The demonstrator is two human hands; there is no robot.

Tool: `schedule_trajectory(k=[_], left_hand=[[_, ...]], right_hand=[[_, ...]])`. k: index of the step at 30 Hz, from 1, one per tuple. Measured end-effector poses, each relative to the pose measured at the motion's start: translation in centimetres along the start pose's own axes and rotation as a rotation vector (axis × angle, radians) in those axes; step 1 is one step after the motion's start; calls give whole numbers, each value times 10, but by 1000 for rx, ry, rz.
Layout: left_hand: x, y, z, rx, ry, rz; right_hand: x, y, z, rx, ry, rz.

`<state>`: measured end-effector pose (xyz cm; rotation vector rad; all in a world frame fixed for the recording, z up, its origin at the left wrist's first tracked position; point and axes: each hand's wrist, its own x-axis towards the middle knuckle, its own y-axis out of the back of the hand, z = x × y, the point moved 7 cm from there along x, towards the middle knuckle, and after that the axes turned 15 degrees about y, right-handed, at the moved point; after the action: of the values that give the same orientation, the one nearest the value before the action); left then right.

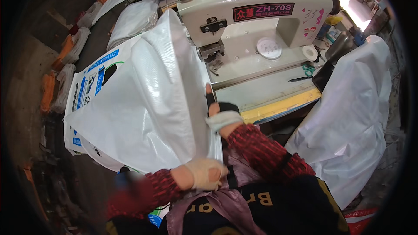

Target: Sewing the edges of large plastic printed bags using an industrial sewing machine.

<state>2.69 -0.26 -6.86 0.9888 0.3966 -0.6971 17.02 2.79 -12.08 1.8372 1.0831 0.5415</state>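
A large white woven sack point(148, 87) with blue and green print lies spread to the left of a cream sewing machine point(257, 8), its right edge running along the machine's bed. At the lower end of that edge, my left hand point(205, 174), in a beige fingerless glove, is closed on the sack. Farther up, my right hand point(222, 112) grips the same edge, one finger stretched along it toward the needle area. Black covers part of that hand, with a pale band round the wrist. The fingers' undersides are hidden.
Another white sack point(344, 122) drapes over the right side. Green-handled scissors point(308, 69), a black pen point(300, 79) and a white tape roll point(309, 53) lie on the machine table. A yellow strip point(283, 105) lines its front edge. Folded white sacks point(133, 22) are stacked behind.
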Motion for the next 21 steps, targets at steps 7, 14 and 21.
schedule_trajectory(k=[7,14,21], left_hand=[[19,20,13,50,42,109],[8,24,26,158,100,143],[19,45,26,258,89,259]], right_hand=[[8,10,29,389,46,270],[-19,26,21,577,-125,121],[-1,-4,48,423,-268,29]])
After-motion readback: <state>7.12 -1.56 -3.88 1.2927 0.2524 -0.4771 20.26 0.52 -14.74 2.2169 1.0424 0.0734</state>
